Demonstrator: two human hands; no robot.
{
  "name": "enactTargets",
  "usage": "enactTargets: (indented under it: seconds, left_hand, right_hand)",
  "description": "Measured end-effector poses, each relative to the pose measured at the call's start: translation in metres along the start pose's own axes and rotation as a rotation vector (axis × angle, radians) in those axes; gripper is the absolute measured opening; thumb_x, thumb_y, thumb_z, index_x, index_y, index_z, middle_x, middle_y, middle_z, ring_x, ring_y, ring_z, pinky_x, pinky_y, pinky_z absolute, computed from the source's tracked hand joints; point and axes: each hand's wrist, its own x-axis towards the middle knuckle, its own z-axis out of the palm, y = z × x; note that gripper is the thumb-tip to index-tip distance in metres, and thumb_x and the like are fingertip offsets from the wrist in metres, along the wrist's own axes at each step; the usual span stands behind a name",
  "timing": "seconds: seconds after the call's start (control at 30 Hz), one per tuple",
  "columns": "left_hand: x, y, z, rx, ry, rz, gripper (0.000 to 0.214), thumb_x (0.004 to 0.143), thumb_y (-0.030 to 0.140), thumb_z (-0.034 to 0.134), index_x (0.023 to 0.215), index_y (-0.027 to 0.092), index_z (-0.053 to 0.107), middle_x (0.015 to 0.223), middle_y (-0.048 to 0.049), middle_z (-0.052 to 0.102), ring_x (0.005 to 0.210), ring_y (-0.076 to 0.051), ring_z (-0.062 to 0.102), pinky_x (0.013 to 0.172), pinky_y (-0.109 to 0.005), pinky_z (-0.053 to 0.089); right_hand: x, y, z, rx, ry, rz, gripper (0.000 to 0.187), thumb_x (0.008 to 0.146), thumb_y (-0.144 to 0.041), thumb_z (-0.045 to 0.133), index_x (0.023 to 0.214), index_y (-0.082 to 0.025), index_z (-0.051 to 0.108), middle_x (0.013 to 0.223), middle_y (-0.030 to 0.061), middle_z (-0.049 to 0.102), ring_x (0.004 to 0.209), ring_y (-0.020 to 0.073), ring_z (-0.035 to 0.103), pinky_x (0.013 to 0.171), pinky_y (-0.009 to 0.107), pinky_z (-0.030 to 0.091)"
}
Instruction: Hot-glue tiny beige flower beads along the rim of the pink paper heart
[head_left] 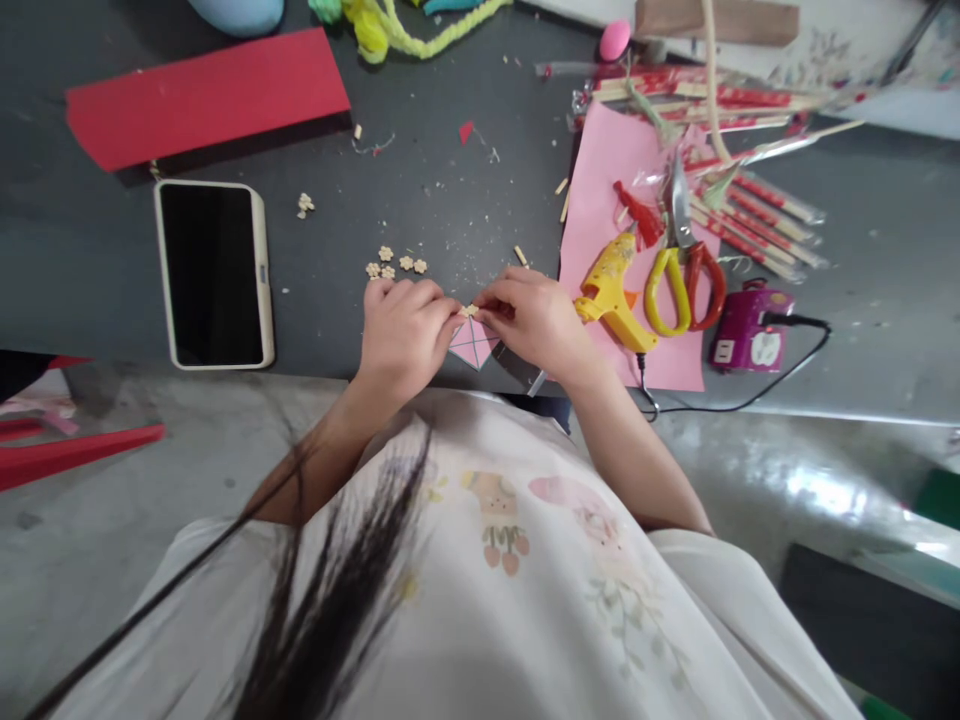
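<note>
pink folded paper [474, 345] mostly under left hand [405, 330] and right hand [534, 318], only its 6 o'clock corner shows | tiny beige bit [470, 311] where both pinch, too small to tell tbh | blue round thing [238, 12] at 11 o'clock, chopped by top edge | red sheet [71, 452] at 9 o'clock runs off left edge

Dark table [450, 180] before me, dusted with scraps. Far left: a red card sheet [202, 95]; nearer, a phone [212, 272] lying flat. Centre: small wooden flowers [396, 262], just beyond the folded pink square [474, 345] I hold at the near edge. Right: a pink paper sheet [600, 200], wrapped sticks [757, 205] overlapping its far side, a purple plug box [746, 335] just beside its near corner. Far edge: yellow yarn [405, 35].
</note>
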Motion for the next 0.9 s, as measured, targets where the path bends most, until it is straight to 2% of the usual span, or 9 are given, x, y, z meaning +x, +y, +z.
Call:
enactTargets:
  seconds: [0.17, 0.33, 0.5, 0.73, 0.9]
  left_hand:
    - [-0.005, -0.002, -0.002, 0.001, 0.054, -0.017, 0.021, 0.099, 0.038, 0.057, 0.102, 0.028, 0.075, 0.092, -0.0021, 0.073, 0.087, -0.021, 0.063, 0.091, -0.045, 0.039]
    - [-0.011, -0.004, -0.008, -0.008, 0.09, -0.07, 0.018, 0.098, 0.035, 0.058, 0.099, 0.027, 0.074, 0.092, -0.0025, 0.074, 0.089, -0.021, 0.067, 0.089, -0.043, 0.042]
    - [-0.018, -0.005, -0.01, 0.01, 0.148, -0.067, 0.016, 0.097, 0.033, 0.06, 0.095, 0.026, 0.074, 0.091, -0.0023, 0.074, 0.088, -0.02, 0.067, 0.087, -0.04, 0.044]
    - [-0.018, -0.002, -0.008, 0.034, 0.078, -0.057, 0.02, 0.099, 0.035, 0.056, 0.096, 0.025, 0.074, 0.09, -0.0035, 0.072, 0.088, -0.021, 0.065, 0.084, -0.041, 0.041]
    - [-0.016, 0.002, -0.007, 0.04, 0.07, -0.041, 0.022, 0.099, 0.035, 0.056, 0.098, 0.024, 0.075, 0.091, -0.0042, 0.071, 0.089, -0.022, 0.064, 0.086, -0.04, 0.04]
  right_hand:
    - [-0.001, 0.001, 0.002, 0.012, 0.014, 0.003, 0.009, 0.086, -0.016, 0.063, 0.086, -0.02, 0.071, 0.085, 0.005, 0.066, 0.081, 0.0204, 0.06, 0.076, 0.033, 0.047]
    - [-0.002, 0.001, 0.002, 0.033, 0.026, -0.008, 0.01, 0.086, -0.016, 0.063, 0.088, -0.019, 0.073, 0.087, 0.006, 0.068, 0.082, 0.0206, 0.06, 0.077, 0.033, 0.047]
    - [-0.003, 0.003, 0.001, 0.047, 0.031, -0.021, 0.011, 0.087, -0.017, 0.063, 0.089, -0.019, 0.073, 0.088, 0.0066, 0.069, 0.082, 0.0206, 0.06, 0.078, 0.033, 0.048]
    - [-0.003, 0.002, 0.002, 0.012, 0.024, -0.026, 0.01, 0.087, -0.016, 0.063, 0.088, -0.019, 0.073, 0.088, 0.0066, 0.068, 0.083, 0.0212, 0.06, 0.077, 0.033, 0.047]
    - [-0.003, 0.001, 0.002, -0.008, 0.03, -0.026, 0.011, 0.087, -0.016, 0.062, 0.089, -0.017, 0.073, 0.088, 0.0072, 0.067, 0.085, 0.022, 0.061, 0.077, 0.033, 0.046]
